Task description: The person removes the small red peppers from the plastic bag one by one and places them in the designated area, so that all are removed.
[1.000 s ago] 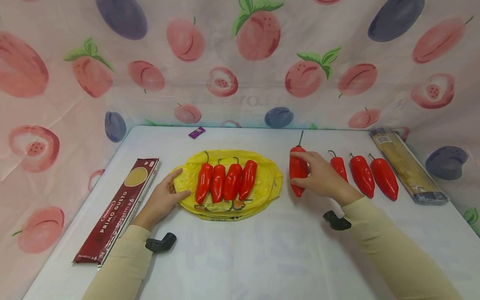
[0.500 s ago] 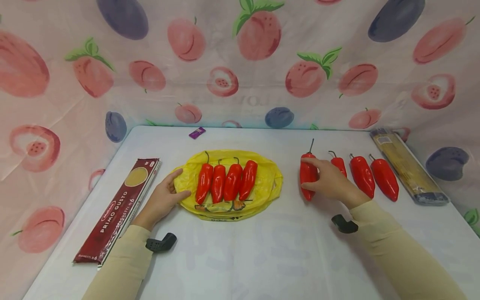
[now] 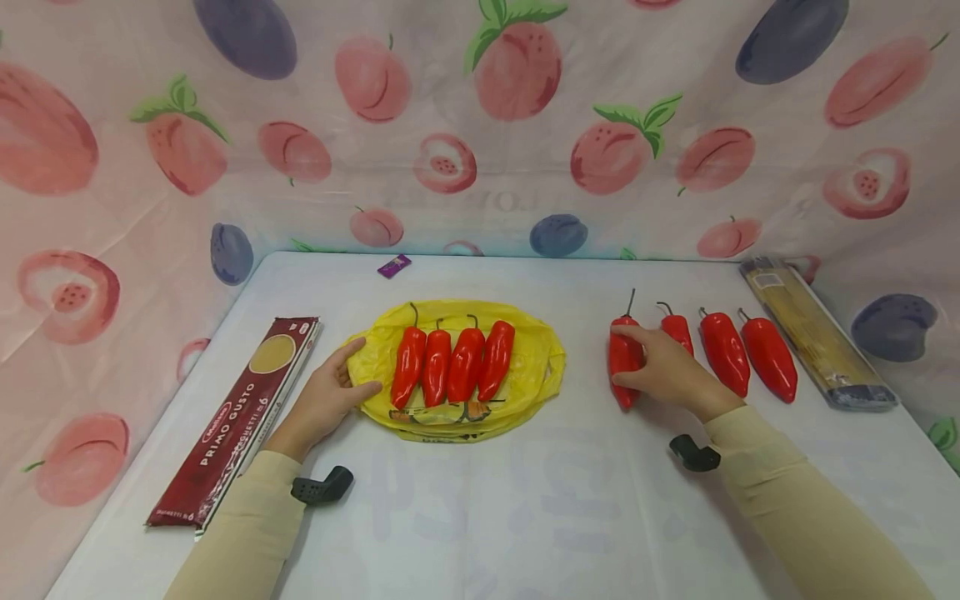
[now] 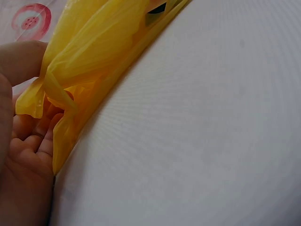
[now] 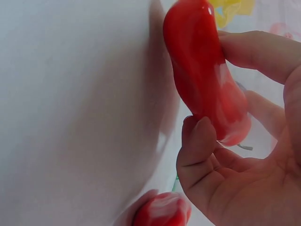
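My right hand grips a red pepper with a long thin stem between thumb and fingers. It points stem away from me, right of the yellow plastic bag; whether it touches the table I cannot tell. Several red peppers lie in a row on the flattened bag. My left hand holds the bag's left edge; in the left wrist view the yellow film passes between thumb and fingers. Beyond my right hand lie three more red peppers, the nearest partly hidden by that hand.
A dark red spaghetti packet lies at the left, and a clear pasta packet at the far right. A small purple packet sits near the back edge. A fruit-printed curtain rises behind the white table.
My right hand has moved the gripped pepper to the right and slightly toward me, closer to the three peppers. My left hand and the bag have stayed in place.
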Motion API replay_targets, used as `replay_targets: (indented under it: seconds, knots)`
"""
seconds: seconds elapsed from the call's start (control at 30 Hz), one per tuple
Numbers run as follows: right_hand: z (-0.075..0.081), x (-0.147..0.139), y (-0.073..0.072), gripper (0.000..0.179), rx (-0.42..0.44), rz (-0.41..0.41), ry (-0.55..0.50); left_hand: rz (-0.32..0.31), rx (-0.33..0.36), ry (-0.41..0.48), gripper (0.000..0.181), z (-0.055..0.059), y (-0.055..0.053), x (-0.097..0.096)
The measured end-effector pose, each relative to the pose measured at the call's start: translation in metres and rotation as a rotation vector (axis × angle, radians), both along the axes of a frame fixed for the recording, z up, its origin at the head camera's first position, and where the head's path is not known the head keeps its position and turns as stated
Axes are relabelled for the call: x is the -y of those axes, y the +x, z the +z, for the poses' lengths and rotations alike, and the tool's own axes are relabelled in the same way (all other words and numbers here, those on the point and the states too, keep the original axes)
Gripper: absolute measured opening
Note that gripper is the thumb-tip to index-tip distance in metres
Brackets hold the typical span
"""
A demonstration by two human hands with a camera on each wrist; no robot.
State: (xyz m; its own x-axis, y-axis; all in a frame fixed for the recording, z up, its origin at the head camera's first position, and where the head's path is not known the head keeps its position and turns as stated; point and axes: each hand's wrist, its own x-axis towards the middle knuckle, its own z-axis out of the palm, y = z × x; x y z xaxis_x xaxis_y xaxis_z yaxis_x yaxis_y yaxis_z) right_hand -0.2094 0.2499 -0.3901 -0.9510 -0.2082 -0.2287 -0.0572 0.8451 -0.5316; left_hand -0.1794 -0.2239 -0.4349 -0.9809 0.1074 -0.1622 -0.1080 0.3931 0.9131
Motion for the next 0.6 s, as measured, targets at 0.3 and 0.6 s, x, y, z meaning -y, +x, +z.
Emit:
replay_targets:
  seconds: [0.3, 0.6]
  knots:
    - [-0.0022, -0.0033, -0.0004, 0.085, 0.022, -0.015, 0.009, 0.001, 0.0, -0.001, 0.082, -0.0008, 0.0001, 0.0003]
    - [-0.0045, -0.0047, -0.0016, 0.086, 0.05, -0.054, -0.004, 0.002, 0.004, -0.012, 0.083, 0.0002, 0.0001, 0.0]
